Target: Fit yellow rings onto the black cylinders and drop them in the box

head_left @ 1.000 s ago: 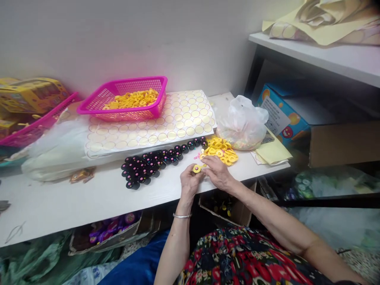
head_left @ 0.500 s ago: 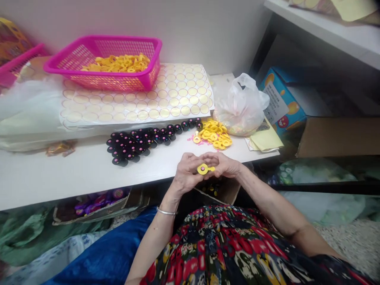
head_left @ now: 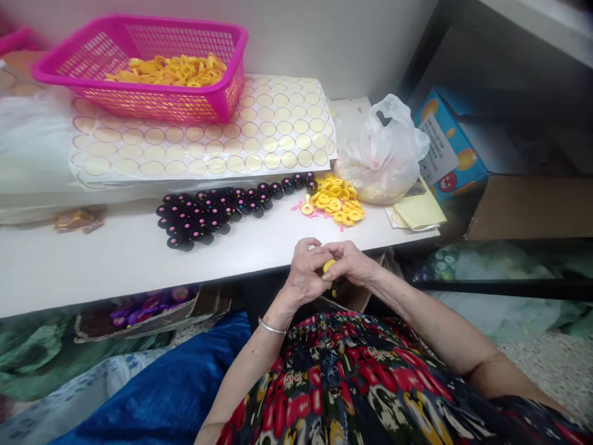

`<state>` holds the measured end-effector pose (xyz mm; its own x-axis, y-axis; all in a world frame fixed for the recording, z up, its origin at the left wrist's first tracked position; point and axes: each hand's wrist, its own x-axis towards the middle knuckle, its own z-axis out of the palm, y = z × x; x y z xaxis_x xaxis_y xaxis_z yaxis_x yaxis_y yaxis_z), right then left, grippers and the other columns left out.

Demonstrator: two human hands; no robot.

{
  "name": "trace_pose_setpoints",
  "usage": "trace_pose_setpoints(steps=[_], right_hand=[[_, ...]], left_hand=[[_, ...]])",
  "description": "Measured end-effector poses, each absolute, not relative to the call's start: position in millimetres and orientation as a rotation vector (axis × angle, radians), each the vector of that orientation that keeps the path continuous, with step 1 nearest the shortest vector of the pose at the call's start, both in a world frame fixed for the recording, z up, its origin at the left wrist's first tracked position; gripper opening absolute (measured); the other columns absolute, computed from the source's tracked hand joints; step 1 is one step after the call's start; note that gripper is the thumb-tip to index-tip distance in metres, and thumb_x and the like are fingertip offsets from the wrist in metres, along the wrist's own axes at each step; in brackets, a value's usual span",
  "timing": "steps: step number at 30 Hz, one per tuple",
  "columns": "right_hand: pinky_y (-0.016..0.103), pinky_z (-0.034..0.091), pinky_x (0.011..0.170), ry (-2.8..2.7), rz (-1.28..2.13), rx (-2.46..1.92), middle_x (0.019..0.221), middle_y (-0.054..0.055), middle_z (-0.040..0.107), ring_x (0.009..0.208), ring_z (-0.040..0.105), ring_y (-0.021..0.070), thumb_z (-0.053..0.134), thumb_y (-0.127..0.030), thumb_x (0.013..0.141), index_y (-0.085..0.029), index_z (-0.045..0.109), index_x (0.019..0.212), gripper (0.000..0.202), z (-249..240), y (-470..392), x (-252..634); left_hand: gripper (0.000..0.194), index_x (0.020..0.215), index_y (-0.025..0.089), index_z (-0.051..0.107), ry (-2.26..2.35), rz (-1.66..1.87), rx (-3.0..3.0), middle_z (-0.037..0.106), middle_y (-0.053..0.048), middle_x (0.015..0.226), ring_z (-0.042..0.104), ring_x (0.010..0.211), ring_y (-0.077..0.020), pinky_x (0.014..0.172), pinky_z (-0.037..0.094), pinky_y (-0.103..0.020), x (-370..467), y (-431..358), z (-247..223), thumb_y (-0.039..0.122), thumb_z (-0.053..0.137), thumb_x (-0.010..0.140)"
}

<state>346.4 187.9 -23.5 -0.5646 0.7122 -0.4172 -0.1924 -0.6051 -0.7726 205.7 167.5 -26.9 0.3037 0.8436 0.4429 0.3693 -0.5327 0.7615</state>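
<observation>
My left hand (head_left: 306, 272) and my right hand (head_left: 351, 264) meet just in front of the table's edge, fingers closed around a small yellow piece (head_left: 328, 266). The right thumb lies over it, so much of the piece is hidden. Beyond my hands, a pile of yellow ring pieces (head_left: 340, 204) lies on the white table (head_left: 259, 247), with tiny pink bits (head_left: 319, 213) around it. Left of the pile, many black round pieces (head_left: 199, 216) with pink dots stand in tight rows.
A pink basket (head_left: 222, 102) of yellow pieces rests on sticker sheets (head_left: 278, 133). A tied plastic bag (head_left: 384, 161), folded yellow paper (head_left: 419, 213) and a blue box (head_left: 451, 151) are at the right. Below the table's edge is a carton of purple packets (head_left: 152, 309).
The view has shifted. My hands have drawn closer together, and the yellow piece, fully visible before with a pink centre, is now mostly covered by my fingers.
</observation>
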Motion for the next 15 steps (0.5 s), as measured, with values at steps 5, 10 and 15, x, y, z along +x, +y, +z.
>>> trace_pose_setpoints(steps=[5, 10, 15], right_hand=[[0.017, 0.032, 0.05, -0.862, 2.272, -0.979, 0.065, -0.001, 0.055, 0.055, 0.044, 0.0065, 0.075, -0.019, 0.05, -0.01, 0.066, 0.081, 0.033, -32.4, 170.6, 347.7], [0.02, 0.039, 0.062, -1.215, 2.417, -0.919, 0.084, 0.001, 0.058, 0.072, 0.05, 0.0105, 0.075, -0.022, 0.053, -0.013, 0.063, 0.092, 0.042, -45.0, 173.9, 366.6], [0.022, 0.04, 0.058, -2.142, 2.042, -1.626, 0.077, 0.001, 0.058, 0.068, 0.053, 0.0129, 0.071, -0.011, 0.053, -0.012, 0.062, 0.096, 0.044, -93.7, 192.8, 364.5]], left_hand=[[0.014, 0.06, 0.019, 0.057, 1.075, 1.098, 1.971, 0.054, 0.003, 0.057, 0.048, 0.068, -0.0149, 0.082, 0.04, -0.037, 205.4, 152.6, -39.5, 0.006, 0.056, 0.056], [0.034, 0.086, 0.024, 0.067, 0.89, 0.778, 1.934, 0.064, -0.004, 0.09, 0.052, 0.093, -0.0217, 0.086, 0.042, -0.039, 182.7, 153.5, -24.3, 0.01, 0.067, 0.055], [0.032, 0.096, 0.02, 0.065, 1.434, 1.181, 1.632, 0.058, -0.008, 0.106, 0.055, 0.085, -0.0173, 0.073, 0.046, -0.031, 145.4, 191.2, -23.1, 0.019, 0.066, 0.064]])
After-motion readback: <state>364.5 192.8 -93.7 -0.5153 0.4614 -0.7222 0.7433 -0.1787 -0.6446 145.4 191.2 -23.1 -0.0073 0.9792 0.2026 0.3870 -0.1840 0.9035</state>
